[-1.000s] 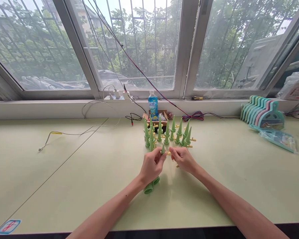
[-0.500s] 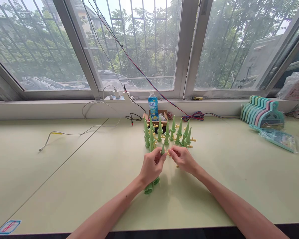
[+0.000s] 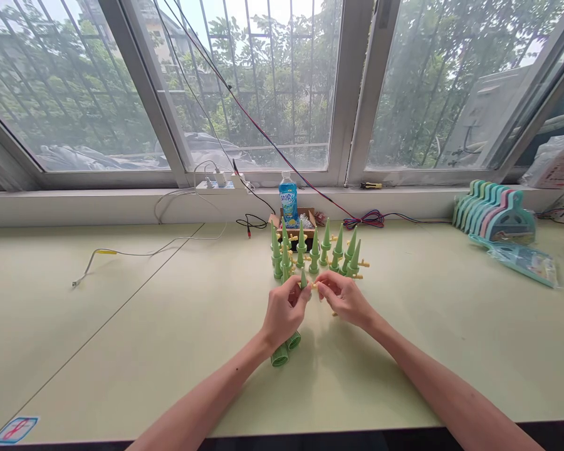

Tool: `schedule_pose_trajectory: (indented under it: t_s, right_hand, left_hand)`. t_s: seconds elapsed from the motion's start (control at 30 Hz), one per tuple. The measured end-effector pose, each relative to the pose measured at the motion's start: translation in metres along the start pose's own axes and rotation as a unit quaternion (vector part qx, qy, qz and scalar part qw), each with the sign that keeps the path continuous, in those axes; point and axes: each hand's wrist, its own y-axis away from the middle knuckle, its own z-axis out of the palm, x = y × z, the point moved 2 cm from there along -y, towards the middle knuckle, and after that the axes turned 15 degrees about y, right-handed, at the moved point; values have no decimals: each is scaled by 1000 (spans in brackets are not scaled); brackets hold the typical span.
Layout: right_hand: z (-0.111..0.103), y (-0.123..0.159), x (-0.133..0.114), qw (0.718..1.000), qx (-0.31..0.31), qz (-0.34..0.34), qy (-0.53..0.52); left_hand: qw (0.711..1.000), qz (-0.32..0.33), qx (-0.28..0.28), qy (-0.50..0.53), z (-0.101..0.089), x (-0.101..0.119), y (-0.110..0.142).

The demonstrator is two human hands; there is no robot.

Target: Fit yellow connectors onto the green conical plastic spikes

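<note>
Both hands met just before the standing green cones [image 3: 317,250]: left hand [image 3: 284,313] gripping a cone [image 3: 303,279], right hand [image 3: 345,299] pinching a yellow peg [image 3: 314,285], which might slip and topple them.

Left hand [image 3: 284,313] hides cone [image 3: 303,279] body; yellow piece [image 3: 314,285] tiny

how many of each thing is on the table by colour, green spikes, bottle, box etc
Green plastic cone spikes standing upright in the cluster: about 9, some overlap so not exact
Green plastic cone spikes gripped in the left hand, open ends at: at least 2
Small yellow plastic piece pinched by the right hand, at: 1
Blue-labelled drink bottle: 1
Brown cardboard box: 1
Total: about 14
</note>
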Motion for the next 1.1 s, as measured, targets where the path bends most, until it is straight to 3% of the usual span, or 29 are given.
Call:
schedule_pose_trajectory:
  t_s: [0.33, 0.57, 0.9, 1.1]
  right_hand:
    - [3, -2, 6, 998, 11, 16, 67]
    - [5, -2, 9, 998, 1, 31, 57]
    - [-1, 0, 1, 999, -6, 18, -32]
    - [1, 0, 6, 1000, -2, 26, -15]
  left_hand:
    - [998, 26, -48, -31, 1, 4, 0]
    - [996, 30, -63, -51, 2, 2, 0]
    - [999, 13, -11, -33, -1, 0, -1]
    - [999, 19, -13, -37, 0, -1, 1]
